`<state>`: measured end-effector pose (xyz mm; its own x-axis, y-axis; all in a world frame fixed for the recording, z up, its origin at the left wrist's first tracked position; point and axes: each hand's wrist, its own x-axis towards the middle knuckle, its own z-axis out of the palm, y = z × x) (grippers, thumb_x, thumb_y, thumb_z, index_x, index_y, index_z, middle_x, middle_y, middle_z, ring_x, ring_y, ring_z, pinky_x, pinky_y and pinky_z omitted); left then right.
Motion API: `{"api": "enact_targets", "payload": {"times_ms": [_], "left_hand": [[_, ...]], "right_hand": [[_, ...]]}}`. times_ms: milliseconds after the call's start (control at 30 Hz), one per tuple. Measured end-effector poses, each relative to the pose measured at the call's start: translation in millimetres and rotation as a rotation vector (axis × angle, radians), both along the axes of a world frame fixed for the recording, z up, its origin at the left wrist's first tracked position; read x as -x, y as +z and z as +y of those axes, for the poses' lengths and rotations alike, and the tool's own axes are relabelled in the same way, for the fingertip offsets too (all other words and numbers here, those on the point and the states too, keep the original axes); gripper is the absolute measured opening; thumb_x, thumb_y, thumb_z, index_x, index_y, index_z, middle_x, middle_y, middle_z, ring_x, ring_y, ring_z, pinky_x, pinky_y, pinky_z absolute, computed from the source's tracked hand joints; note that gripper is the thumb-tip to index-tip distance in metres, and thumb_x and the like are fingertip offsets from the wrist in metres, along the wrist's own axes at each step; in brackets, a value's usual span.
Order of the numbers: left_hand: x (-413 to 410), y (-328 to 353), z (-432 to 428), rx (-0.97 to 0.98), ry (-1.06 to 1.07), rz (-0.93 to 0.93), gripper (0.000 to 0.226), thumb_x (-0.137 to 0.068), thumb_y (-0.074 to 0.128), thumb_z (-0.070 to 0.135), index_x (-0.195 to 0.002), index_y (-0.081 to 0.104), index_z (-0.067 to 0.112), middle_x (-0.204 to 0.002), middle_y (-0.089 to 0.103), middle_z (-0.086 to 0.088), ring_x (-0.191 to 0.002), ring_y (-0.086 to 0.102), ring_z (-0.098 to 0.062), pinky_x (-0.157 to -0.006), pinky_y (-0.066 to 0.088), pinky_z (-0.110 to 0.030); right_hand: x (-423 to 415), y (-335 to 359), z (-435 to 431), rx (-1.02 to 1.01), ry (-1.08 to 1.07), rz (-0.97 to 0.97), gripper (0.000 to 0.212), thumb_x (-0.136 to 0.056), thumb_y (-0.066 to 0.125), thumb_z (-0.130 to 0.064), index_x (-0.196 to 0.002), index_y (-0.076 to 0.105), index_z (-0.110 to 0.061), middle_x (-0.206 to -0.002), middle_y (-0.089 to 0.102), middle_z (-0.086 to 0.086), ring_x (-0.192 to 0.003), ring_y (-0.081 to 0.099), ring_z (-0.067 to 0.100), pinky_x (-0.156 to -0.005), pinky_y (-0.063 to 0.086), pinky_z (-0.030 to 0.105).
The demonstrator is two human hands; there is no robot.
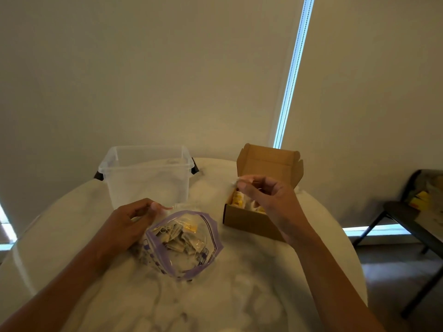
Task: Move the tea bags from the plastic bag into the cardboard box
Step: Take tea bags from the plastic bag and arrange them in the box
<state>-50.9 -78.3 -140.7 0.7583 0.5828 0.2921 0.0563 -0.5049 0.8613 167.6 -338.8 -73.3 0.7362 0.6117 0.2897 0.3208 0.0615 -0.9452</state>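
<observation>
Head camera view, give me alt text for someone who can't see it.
The right hand pinches a small white tea bag above the open cardboard box, which already holds some. The left hand pinches the rim of the open, part-full plastic bag on a pale table, a clear bin behind.

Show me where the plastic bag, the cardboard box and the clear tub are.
plastic bag (215, 252), head view, on its purple rim at right
cardboard box (249, 224), head view, on its front wall
clear tub (148, 183), head view, on its front wall

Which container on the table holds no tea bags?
The clear plastic tub at back left; the purple-edged zip bag and brown cardboard box both hold some.
</observation>
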Motion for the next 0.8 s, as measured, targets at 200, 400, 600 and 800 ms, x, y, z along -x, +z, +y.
{"api": "enact_targets", "payload": {"times_ms": [200,400,600,800], "left_hand": [[0,0,-2,0.015,0.014,0.005,0.034,-0.106,0.054,0.057,-0.114,0.083,0.041,-0.108,0.085,0.011,-0.107,0.08,-0.013,-0.103,0.062,-0.05],[1,3,-5,0.007,0.014,0.02,0.033,-0.106,0.053,0.057,-0.11,0.083,0.043,-0.105,0.085,0.012,-0.102,0.08,-0.009,-0.101,0.062,-0.047],[2,5,-3,-0.028,0.013,0.038,0.031,-0.104,0.052,0.059,-0.108,0.081,0.05,-0.103,0.085,0.014,-0.097,0.08,-0.004,-0.098,0.062,-0.046],[3,3,-1,-0.026,0.033,0.052,0.032,-0.106,0.052,0.059,-0.112,0.082,0.047,-0.105,0.084,0.015,-0.1,0.08,-0.005,-0.1,0.062,-0.047]], "right_hand": [[-18,-5,-6,0.026,-0.225,-0.058,0.023,-0.094,0.071,-0.058,-0.09,0.079,-0.037,-0.086,0.075,0.002,-0.079,0.062,0.013,-0.073,0.05,0.031],[-44,-5,-21,-0.05,-0.319,-0.154,0.027,-0.089,0.081,-0.044,-0.116,0.077,-0.043,-0.1,0.078,-0.017,-0.093,0.073,0.003,-0.075,0.06,0.023],[-63,-11,-23,-0.065,-0.368,-0.246,0.023,-0.087,0.085,-0.031,-0.11,0.082,-0.036,-0.097,0.08,-0.016,-0.089,0.077,0.002,-0.073,0.064,0.025],[-77,-14,-21,0.026,-0.502,-0.347,0.009,-0.089,0.083,-0.037,-0.098,0.083,-0.036,-0.096,0.075,-0.021,-0.091,0.068,-0.003,-0.073,0.052,0.011]]}}
